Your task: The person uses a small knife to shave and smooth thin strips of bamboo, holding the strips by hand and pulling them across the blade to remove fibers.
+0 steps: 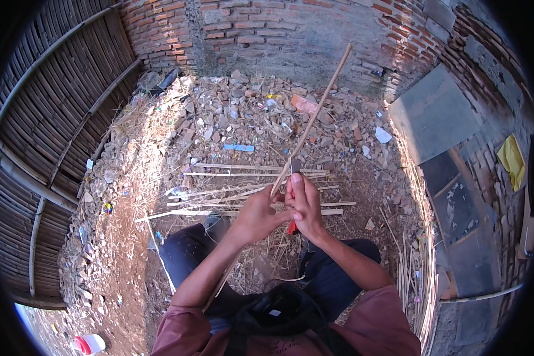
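My left hand is closed round a long, thin bamboo stick. The stick slants up and away to the right, and its near end runs back under my left forearm. In my right hand is a knife with a red handle, gripped with the thumb up along it. Its short grey blade lies against or right beside the stick; which of the two I cannot tell. Both hands touch each other above my bent knees. Just beyond them, several pale split bamboo strips lie crosswise on the ground.
Rubble and litter cover the ground up to a brick wall. A slatted bamboo wall stands at left. More long strips lie at right, near leaning grey panels. A red and white container sits at the lower left.
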Tool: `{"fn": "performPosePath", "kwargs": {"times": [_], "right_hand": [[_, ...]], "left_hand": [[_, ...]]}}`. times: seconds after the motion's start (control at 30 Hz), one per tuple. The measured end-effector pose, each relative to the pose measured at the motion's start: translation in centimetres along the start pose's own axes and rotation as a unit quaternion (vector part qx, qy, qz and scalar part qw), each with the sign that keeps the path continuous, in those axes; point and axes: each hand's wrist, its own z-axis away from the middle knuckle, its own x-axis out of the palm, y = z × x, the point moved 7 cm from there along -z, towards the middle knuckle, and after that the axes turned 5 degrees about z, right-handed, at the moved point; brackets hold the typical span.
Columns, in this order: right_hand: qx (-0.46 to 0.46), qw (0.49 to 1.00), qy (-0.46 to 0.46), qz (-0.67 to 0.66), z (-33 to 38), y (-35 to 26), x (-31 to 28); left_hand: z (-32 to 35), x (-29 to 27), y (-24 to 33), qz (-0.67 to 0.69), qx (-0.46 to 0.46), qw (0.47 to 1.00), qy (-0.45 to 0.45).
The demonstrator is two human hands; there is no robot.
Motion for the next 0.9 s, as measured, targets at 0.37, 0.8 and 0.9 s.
{"fn": "performPosePath", "kwargs": {"times": [0.37, 0.8, 0.9], "right_hand": [[-0.025, 0.997, 0.005, 0.079, -0.5, -0.6, -0.1], [-0.012, 0.993, -0.077, 0.089, -0.9, 0.4, 0.6], [0.041, 0.992, -0.115, 0.041, -1.0, 1.2, 0.2]], "left_hand": [[-0.1, -0.1, -1.2, -0.076, -0.004, 0.997, -0.007], [0.2, 0.0, -0.9, -0.059, -0.018, 0.998, -0.009], [0.0, 0.4, -0.9, -0.046, -0.013, 0.999, -0.016]]}}
